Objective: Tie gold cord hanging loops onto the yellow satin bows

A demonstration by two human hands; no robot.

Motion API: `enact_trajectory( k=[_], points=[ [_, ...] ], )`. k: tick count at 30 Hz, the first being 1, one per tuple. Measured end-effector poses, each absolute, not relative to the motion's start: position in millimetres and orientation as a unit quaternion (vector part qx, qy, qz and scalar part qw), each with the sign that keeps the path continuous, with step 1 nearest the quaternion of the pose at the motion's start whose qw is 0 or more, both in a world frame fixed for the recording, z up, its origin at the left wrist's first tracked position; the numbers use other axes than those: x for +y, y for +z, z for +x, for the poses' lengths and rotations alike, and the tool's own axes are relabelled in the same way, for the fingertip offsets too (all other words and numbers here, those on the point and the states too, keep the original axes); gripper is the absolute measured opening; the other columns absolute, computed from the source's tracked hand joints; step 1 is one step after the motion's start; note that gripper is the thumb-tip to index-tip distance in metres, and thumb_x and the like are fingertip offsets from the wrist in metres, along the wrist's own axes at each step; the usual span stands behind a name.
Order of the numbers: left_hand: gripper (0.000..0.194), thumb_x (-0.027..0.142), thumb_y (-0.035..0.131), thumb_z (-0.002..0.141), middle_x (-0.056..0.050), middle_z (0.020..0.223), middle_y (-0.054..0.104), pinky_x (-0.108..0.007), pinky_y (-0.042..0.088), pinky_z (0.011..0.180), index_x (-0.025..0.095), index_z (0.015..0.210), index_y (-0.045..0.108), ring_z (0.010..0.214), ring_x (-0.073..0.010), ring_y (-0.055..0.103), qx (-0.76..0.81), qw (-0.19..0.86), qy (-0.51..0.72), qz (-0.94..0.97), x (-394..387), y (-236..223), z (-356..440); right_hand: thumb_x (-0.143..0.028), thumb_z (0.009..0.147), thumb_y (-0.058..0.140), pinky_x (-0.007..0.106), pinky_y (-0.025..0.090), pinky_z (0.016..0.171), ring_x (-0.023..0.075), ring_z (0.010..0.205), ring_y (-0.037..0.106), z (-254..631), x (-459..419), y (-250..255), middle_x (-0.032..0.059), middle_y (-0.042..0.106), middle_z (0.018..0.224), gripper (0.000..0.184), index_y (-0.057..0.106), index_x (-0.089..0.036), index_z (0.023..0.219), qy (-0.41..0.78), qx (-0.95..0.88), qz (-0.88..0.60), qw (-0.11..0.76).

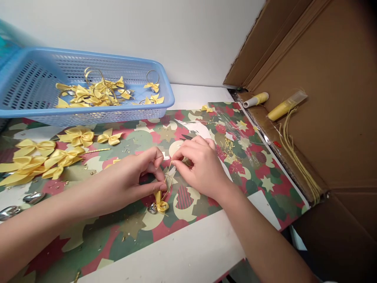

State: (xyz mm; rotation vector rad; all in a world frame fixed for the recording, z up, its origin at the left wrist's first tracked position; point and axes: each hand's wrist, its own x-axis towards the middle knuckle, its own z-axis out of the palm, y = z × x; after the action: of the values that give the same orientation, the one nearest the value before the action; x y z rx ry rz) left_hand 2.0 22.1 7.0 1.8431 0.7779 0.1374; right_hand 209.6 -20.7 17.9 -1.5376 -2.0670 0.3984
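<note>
My left hand (132, 173) pinches a yellow ribbon bow (161, 203) near its top, thumb and fingertips closed together. A silver bell-like bead (152, 208) sits at the bow's left side, and a thin gold loop (170, 188) rises from it. Between my two hands runs a fine yellow cord (168, 171). Its upper end is in the fingertips of my right hand (203, 165), with thumb and index finger pressed together. My curled fingers hide part of the cord.
A blue basket (169, 96) at the back holds several bows with gold rings. More bows (35, 147) and silver beads (33, 197) lie at left. Gold scraps (229, 147) are at right. Yellow cords (300, 167) hang by a cardboard wall (330, 110) with two yellow-wound tubes (256, 100).
</note>
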Motion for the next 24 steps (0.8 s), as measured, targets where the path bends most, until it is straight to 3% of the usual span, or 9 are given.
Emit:
enact_trajectory(
  k=[5,12,19,24],
  points=[
    [0.021,0.037,0.054,0.093,0.0,0.087,0.073,-0.03,0.051,0.064,0.026,0.093,0.037,0.073,-0.0196,0.069,0.323,0.546,0.058,0.771,23,10,4,-0.015,0.09,0.061,0.035,0.028,0.087,0.0167,0.088,0.054,210,-21,19,-0.0042,0.072,0.085,0.019,0.061,-0.021,0.072,0.155,-0.772,-0.555,0.268],
    [0.02,0.038,0.053,0.091,0.003,0.069,0.065,-0.028,0.045,0.054,0.025,0.084,0.041,0.061,-0.0173,0.06,0.328,0.52,0.047,0.788,23,17,6,-0.015,0.088,0.063,0.035,0.029,0.091,0.0172,0.091,0.054,210,-22,20,-0.0036,0.071,0.085,0.015,0.063,-0.021,0.074,0.159,-0.788,-0.53,0.27],
    [0.019,0.03,0.057,0.085,0.002,0.081,0.075,-0.027,0.049,0.06,0.025,0.084,0.039,0.071,-0.0188,0.069,0.307,0.523,0.043,0.794,27,16,5,-0.014,0.088,0.062,0.036,0.028,0.091,0.0174,0.092,0.055,210,-22,20,-0.0028,0.071,0.086,0.015,0.064,-0.02,0.075,0.15,-0.793,-0.526,0.269],
    [0.021,0.022,0.058,0.079,0.004,0.079,0.076,-0.027,0.05,0.06,0.026,0.085,0.039,0.068,-0.0185,0.07,0.31,0.532,0.027,0.788,30,18,8,-0.014,0.088,0.063,0.035,0.029,0.09,0.0173,0.089,0.054,210,-22,19,-0.0031,0.071,0.084,0.014,0.064,-0.02,0.076,0.148,-0.794,-0.522,0.276]
  ],
)
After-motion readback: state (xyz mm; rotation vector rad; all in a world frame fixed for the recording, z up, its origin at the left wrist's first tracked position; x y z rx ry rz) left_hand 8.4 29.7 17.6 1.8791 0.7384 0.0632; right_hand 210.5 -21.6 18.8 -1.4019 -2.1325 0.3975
